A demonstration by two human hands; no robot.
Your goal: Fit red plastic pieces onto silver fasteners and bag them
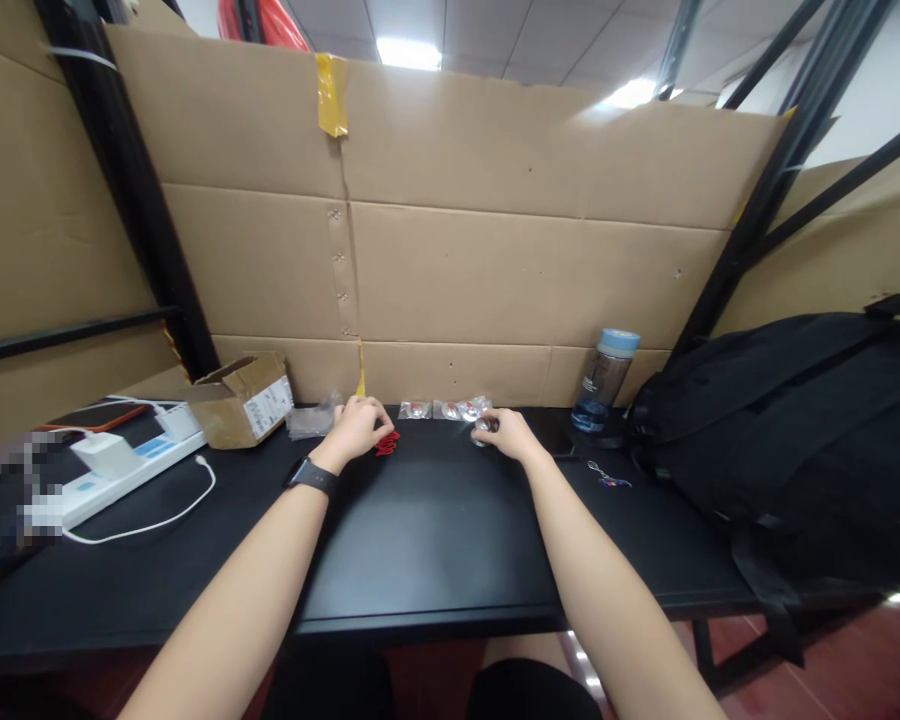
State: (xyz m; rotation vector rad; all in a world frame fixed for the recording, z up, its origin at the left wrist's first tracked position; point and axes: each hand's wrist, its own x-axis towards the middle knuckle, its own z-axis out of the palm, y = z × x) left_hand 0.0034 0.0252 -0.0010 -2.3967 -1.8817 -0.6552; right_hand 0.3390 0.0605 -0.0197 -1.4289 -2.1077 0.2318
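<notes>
My left hand [361, 424], with a dark watch on its wrist, is closed with its fingertips at a small bundle of red cord [387, 444] on the table. The cord's loops show just below the fingers. My right hand [511, 434] has its fingers closed on a small, round, silvery disc [481, 434] at the table surface; its exact kind is too small to tell. Between and behind the hands, several small clear packets with red marks [416, 410] lie in a row near the cardboard wall.
An open cardboard box [229, 405], a crumpled clear plastic bag [311, 421] and a white power strip [131, 468] with plugs stand left. Rightward are a dark flat phone-like object [551, 434], a blue-capped bottle [604, 385], a small corded trinket [611, 480] and a black backpack [787, 430].
</notes>
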